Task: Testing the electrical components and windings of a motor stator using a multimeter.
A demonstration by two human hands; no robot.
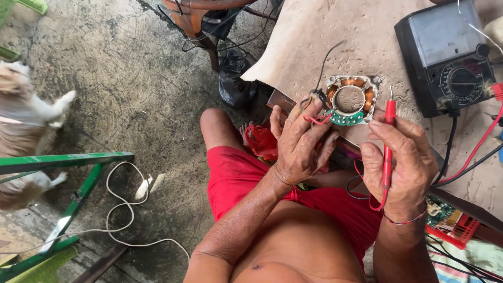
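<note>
- The small long-haired tan and white dog (23,131) was cut off by the left edge; its head could not be seen.
- The grey box-shaped analogue meter (445,55) at the bench's far right corner lost its top to the upper edge.
- The left hand (301,144) hid the near ends of the thin red wires (317,120) beside the square copper-wound motor stator (352,99).
- The right hand (401,167) covered most of the red test probe (390,112).
- The red plastic tray (455,230) under the bench's near edge was mostly hidden.

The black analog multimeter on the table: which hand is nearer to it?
Right. The right hand, holding the red test probe, sits just below-left of the black analog multimeter. The left hand is farther left, at the copper-wound motor stator.
</note>
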